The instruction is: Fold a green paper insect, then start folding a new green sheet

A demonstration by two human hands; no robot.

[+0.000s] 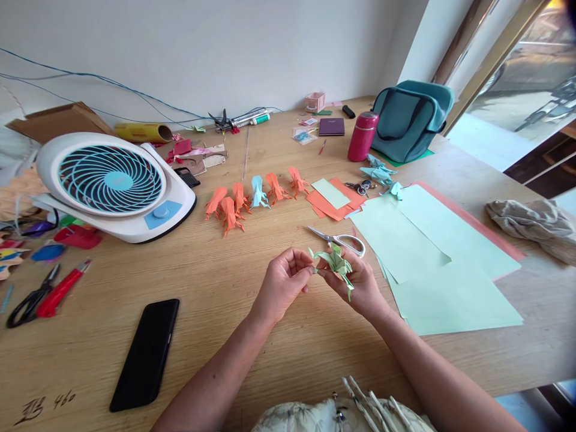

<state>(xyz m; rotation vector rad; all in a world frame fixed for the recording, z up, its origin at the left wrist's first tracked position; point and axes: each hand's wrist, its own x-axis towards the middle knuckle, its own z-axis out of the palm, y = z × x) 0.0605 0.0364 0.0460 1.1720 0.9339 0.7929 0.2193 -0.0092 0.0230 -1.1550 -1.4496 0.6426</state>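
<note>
A small folded green paper figure [335, 262] sits between both hands above the wooden table [225, 300]. My left hand [283, 283] pinches its left tip with thumb and fingers pressed together. My right hand [360, 285] cups and grips the figure from the right and below. White-handled scissors [342, 240] lie just behind the hands. A row of finished orange and blue paper figures [252, 198] stands farther back.
Light green paper sheets [432, 258] lie to the right, orange sheets [335, 201] behind them. A black phone [146, 351] lies front left, a white fan [112, 183] at left, red cutter and black scissors [42, 294] near it. A red bottle [362, 137], teal bag [411, 120], cloth [533, 225].
</note>
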